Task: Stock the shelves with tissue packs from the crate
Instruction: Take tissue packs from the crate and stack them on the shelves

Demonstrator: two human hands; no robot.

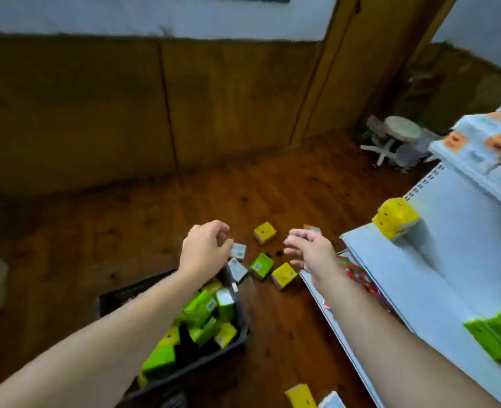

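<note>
Risk of treading on tissue packs [261, 265] strewn past the crate [108, 301] corner, with left hand [205, 250] and right hand [312, 256] loosely curled, empty

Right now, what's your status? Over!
Left hand, right hand empty. Crate holds tissue packs. Loose packs scattered on floor by shelf.

Motion blur smears every edge. The left forearm covers much of the black plastic crate [116, 298] below the left hand [205, 250]. Whether the right hand [311, 253] pinches anything in its fingers [302, 234] cannot be told. Far below those fingers, a yellow tissue pack [300, 396] is cut by the bottom edge. Print on the packs is unreadable.
</note>
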